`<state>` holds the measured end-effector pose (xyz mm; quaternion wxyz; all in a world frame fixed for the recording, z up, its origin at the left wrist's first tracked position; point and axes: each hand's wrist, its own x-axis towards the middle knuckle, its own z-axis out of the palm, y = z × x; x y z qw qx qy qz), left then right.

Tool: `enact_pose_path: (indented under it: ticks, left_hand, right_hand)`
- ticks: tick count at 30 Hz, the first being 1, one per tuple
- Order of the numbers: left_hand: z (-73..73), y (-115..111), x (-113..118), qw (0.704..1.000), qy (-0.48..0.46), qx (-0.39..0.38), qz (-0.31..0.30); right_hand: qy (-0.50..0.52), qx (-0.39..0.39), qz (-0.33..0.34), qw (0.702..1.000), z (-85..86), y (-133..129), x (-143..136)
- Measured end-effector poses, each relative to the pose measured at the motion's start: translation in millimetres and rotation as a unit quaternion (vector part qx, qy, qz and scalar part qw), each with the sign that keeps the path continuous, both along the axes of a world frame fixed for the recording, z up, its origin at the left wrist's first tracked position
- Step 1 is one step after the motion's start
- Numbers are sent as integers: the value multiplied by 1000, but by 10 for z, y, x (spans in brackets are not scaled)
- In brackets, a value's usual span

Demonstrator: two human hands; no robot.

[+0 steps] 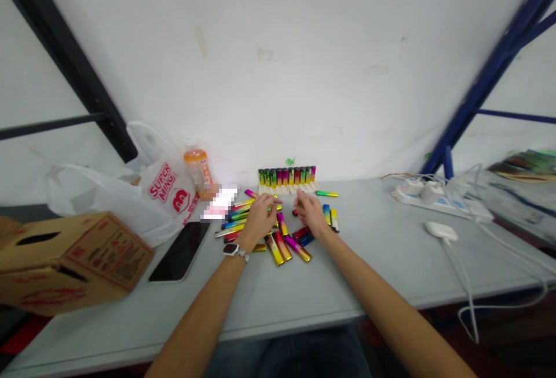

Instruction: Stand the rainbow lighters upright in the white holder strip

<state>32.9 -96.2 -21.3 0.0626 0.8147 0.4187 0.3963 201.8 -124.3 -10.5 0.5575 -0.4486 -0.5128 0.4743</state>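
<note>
Several shiny coloured lighters lie in a loose pile on the grey table. Behind them a row of upright lighters stands near the wall, with pale paper-like pieces at its foot. My left hand, with a watch on its wrist, is over the left part of the pile, fingers bent; what it holds, if anything, cannot be made out. My right hand is closed at the pile's right side, its fingertips pinched together on something too small to name. One green and yellow lighter lies apart at the back right.
On the left are a cardboard box, a white plastic bag, an orange drink bottle and a black phone. A power strip and a white charger with cables lie on the right.
</note>
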Motion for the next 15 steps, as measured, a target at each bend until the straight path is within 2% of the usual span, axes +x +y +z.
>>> enact_pose_path:
  ticks: [4, 7, 12, 15]
  left_hand:
    - [1, -15, 12, 1000, 7, -13, 4]
    - [-1, -24, 20, 1000, 12, -16, 0]
    - [-4, -28, 25, 1000, 17, -14, 1]
    - [-3, -32, 28, 1000, 23, -10, 0]
  right_hand:
    - [-116, 73, -119, 983, -78, 38, -9]
    - [-148, 111, -165, 969, -91, 43, -20]
    - [-76, 103, -105, 986, -101, -16, -35]
    - [-72, 101, -91, 988, -101, -49, -44]
